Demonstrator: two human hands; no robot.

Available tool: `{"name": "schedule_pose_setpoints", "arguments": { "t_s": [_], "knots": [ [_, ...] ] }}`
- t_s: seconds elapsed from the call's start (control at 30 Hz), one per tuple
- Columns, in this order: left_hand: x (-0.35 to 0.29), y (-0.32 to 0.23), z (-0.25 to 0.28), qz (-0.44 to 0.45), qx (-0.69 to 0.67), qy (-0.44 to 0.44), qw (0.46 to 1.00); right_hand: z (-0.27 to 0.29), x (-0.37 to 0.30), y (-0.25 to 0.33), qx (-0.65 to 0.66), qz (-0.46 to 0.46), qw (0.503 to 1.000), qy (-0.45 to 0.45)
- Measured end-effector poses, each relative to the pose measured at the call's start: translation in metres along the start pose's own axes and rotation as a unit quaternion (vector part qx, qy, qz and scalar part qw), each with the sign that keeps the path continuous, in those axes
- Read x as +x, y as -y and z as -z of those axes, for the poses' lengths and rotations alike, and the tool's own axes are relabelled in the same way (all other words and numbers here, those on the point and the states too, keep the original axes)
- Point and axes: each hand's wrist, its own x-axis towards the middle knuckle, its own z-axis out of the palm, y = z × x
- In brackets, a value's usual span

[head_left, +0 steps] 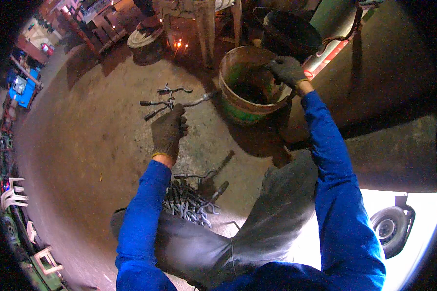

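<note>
My left hand [168, 132], in a dark work glove, is closed around several bent metal rods [171, 103]. Their dark-sleeved ends stick out to the left, and one longer rod points right towards the bucket. A worn brownish-green bucket [243, 114] stands on the floor ahead, its inside dark. Over its right rim reaches my right hand [289, 72], also gloved, with fingers curled down into the bucket; what they hold, if anything, is hidden. Between my knees lies a pile of similar bent metal rods [187, 201], several with dark sleeves.
A black bucket [291, 33] stands behind the brownish one, beside a green cylinder [332, 22]. Farther off are a stool-like frame [206, 29], glowing sparks [179, 44] and a round pale-topped container [145, 41]. Stacked goods line the left; a wheel [389, 229] shows at lower right.
</note>
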Motion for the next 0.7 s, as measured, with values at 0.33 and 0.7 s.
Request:
{"name": "schedule_pose_setpoints", "arguments": {
  "t_s": [0.33, 0.7],
  "knots": [
    [0.025, 0.017, -0.032, -0.059, -0.007, 0.058, 0.997, 0.09, -0.12, 0.079, 0.268, 0.05, 0.962, -0.031],
    [0.022, 0.028, -0.042, -0.117, 0.079, 0.1, 0.985, 0.072, -0.151, 0.104, 0.249, 0.053, 0.967, -0.008]
  ]
}}
